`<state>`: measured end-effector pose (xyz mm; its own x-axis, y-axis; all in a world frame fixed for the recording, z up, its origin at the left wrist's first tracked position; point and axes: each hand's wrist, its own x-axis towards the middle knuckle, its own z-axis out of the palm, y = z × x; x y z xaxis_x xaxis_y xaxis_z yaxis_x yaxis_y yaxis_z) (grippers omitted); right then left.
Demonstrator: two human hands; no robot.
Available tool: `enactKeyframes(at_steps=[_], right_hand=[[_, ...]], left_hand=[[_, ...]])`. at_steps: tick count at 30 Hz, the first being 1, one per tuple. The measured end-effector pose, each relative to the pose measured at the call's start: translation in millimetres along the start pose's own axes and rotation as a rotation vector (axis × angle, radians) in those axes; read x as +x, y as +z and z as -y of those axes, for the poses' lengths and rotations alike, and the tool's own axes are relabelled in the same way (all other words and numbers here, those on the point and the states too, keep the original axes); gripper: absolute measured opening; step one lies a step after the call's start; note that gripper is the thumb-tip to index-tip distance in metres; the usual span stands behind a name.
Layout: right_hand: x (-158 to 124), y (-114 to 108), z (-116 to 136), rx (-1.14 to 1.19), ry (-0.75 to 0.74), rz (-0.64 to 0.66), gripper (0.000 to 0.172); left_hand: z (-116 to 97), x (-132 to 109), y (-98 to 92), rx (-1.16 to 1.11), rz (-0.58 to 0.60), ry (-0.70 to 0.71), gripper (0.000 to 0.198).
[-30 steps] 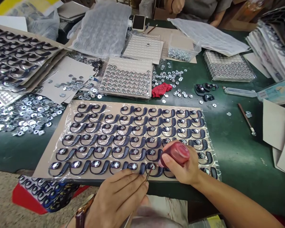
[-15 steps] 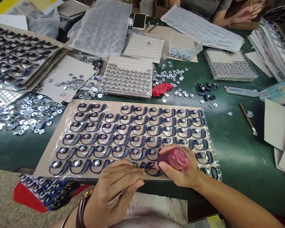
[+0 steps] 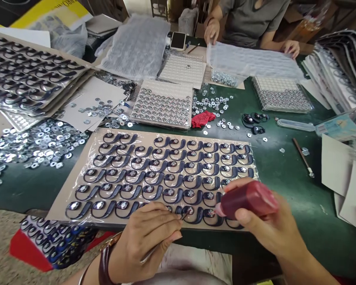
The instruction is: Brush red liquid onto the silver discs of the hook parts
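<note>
My right hand (image 3: 267,225) is wrapped round a red squeeze bottle (image 3: 246,200). The bottle is tilted, its pink nozzle at a silvery round piece on a dark looped strap (image 3: 212,217) in the front row; I cannot tell whether they touch. My left hand (image 3: 154,237) pinches a thin pointed tool (image 3: 145,258), its tip beside the neighbouring strap's silvery piece (image 3: 189,210). Several rows of such straps lie under clear film on a brown card sheet (image 3: 67,190) in front of me. My hands hide part of the front rows.
Loose metal washers (image 3: 47,144) spread at the left, near stacked strap sheets (image 3: 23,79). Behind lie a tray of silvery round pieces (image 3: 163,105), a red cloth (image 3: 203,118), a phone (image 3: 178,40) and a brown stick (image 3: 303,157). Across the table, another person's hands (image 3: 213,31) touch a white sheet.
My right hand has moved right with the bottle, from one strap to the neighbouring one. My left hand stays nearly in place with the tool. The other person's hands now hold the white sheet.
</note>
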<state>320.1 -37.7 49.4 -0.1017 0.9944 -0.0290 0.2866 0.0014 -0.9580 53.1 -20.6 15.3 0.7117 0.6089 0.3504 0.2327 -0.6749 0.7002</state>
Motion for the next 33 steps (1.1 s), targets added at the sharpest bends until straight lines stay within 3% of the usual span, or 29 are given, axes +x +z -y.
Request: enactKeyframes(at_steps=[5,12,20,33], right_hand=[[20.9,-16.4,-4.5,-0.013,0.029,0.006,0.018],[59.9,20.9,-27.4,0.028,-0.028,0.069,0.020],[58.2,38.0,-50.2,-0.011,-0.117,0.068,0.021],[60.0,39.9,-46.7,-0.129,-0.235,0.061,0.016]], left_hand=[[-2.9,3.3,-3.3,0.121,0.000,0.071,0.026],[7.8,11.1,0.5,0.384,0.019,0.167,0.023],[2.6,23.1,2.3,0.479,0.033,0.229,0.018],[-0.8,27.7,2.7,0.527,0.055,0.255,0.016]])
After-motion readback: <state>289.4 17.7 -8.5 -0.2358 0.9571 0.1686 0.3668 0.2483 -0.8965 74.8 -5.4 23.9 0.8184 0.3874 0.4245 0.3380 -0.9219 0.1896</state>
